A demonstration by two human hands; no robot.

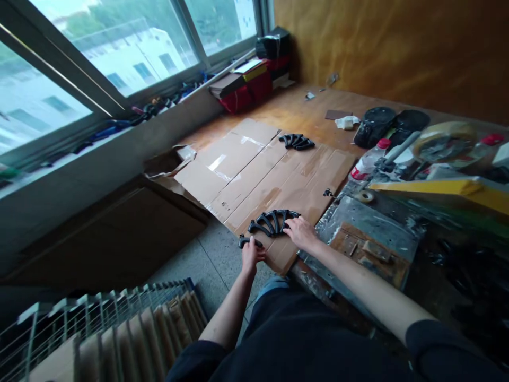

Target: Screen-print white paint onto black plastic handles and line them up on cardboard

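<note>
One black part [243, 242] is held at the near left edge of the cardboard [278, 180], where the fingers of the left hand [252, 255] are clamped on it; whether it is lifted clear of the sheet cannot be told; just to its right, a row [275, 220] of similar curved black parts is laid out in a fan on the cardboard; the right end of the row is touched by the fingers of the right hand [301, 232], which are bent, though whether they are closed on a part cannot be told.

Farther off, a second cluster [297, 141] of black parts is laid near the far edge of the sheet; by its right edge a small black piece [328, 192] is seen; to the right, a metal plate [376, 217] is topped by a worn board [345, 239], with a tape roll [369, 199] and a red-capped bottle [369, 162] beyond; on the far side, red boxes [254, 87] are stacked by the window [131, 48]; at near left, flat sheets [127, 345] are stood in a wire rack [87, 313].
</note>
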